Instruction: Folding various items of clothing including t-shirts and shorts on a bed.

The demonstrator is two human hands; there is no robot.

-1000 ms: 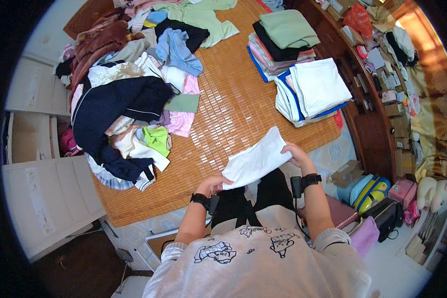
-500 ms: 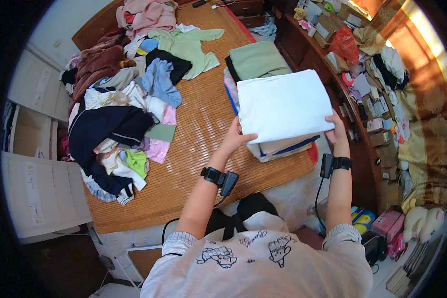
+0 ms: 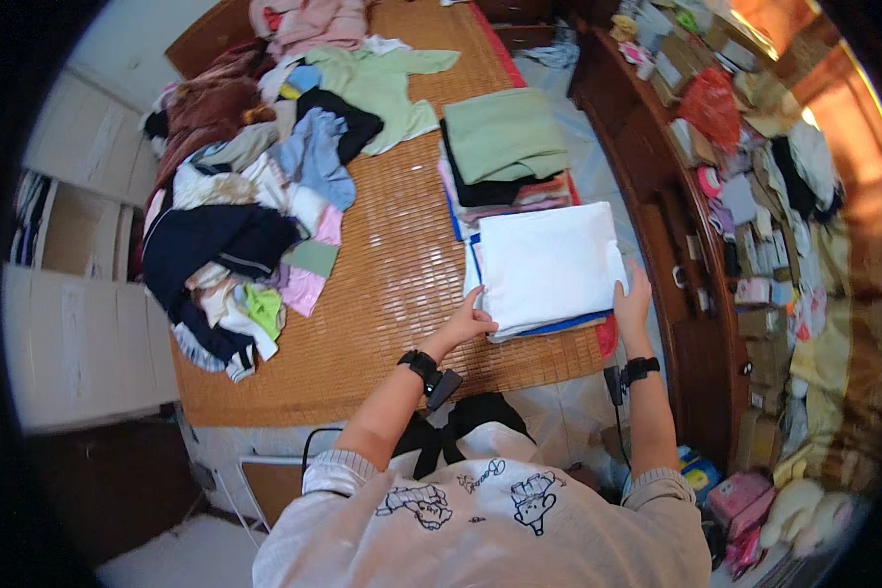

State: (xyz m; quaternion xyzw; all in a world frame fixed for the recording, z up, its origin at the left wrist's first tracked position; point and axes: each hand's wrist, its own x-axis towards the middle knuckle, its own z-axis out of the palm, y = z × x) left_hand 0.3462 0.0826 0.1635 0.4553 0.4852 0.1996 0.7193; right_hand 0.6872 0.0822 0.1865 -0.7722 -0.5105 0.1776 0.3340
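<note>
White cloth (image 3: 551, 265) — between both hands (image 3: 464, 325)

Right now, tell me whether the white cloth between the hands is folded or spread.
Folded: the white cloth lies as a flat, compact rectangle atop the nearer clothes stack.

The cloth (image 3: 553, 267) is white, the mat (image 3: 392, 235) golden-brown.

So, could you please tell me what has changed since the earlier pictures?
The folded white cloth, first held in front of the body, has moved forward and right onto the nearer stack of folded clothes. The left hand and right hand now flank it, their grip unclear. The heap of loose multicoloured clothes and the farther green-topped folded stack stayed put.
</note>
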